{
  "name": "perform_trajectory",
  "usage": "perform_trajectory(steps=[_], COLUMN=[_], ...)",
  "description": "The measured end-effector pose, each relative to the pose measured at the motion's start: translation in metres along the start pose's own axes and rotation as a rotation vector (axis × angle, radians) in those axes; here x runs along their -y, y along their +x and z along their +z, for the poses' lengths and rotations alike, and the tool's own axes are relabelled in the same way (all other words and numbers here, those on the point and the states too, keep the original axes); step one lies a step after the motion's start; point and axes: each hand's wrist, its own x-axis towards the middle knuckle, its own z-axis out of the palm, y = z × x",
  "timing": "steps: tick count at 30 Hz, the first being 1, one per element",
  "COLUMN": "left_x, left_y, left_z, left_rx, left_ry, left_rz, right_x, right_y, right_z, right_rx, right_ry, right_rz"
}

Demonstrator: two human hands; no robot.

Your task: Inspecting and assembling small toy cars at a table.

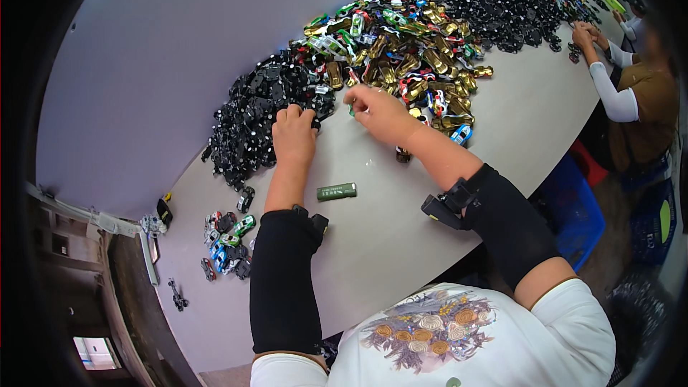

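My left hand [292, 136] is at the near edge of a heap of black toy-car chassis [252, 111]. Its fingers are curled down, and a black toy-car chassis [316, 123] shows at the fingertips. To the right, my right hand [383, 116] pinches a small toy-car body [351, 110], of which only a green bit shows. Just beyond both hands rises a heap of painted toy-car bodies [387, 68], many gold, others green, white, red or blue. A dark green oblong case [336, 191] lies on the table [387, 236] between my forearms.
A small group of toy cars [228, 244] sits left of my left forearm. Farther right is another black chassis heap [494, 7], where a co-worker's hands [584, 32] are busy. A blue bin [570, 208] stands beside the table's right edge. The wall [172, 50] borders the far side.
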Motion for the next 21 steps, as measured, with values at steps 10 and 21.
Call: perform_trajectory(steps=[10, 21], left_x=[0.02, 0.019], left_y=[-0.025, -0.104], left_z=[-0.021, -0.034], left_rx=[-0.186, -0.252], left_ry=[-0.114, -1.72], left_rz=[-0.018, -0.739], right_x=[0.003, 0.035], right_y=[0.0, -0.005], right_z=[0.006, 0.062], right_rx=[0.088, 0.517], right_ry=[1.382, 1.495], right_rz=[0.276, 0.288])
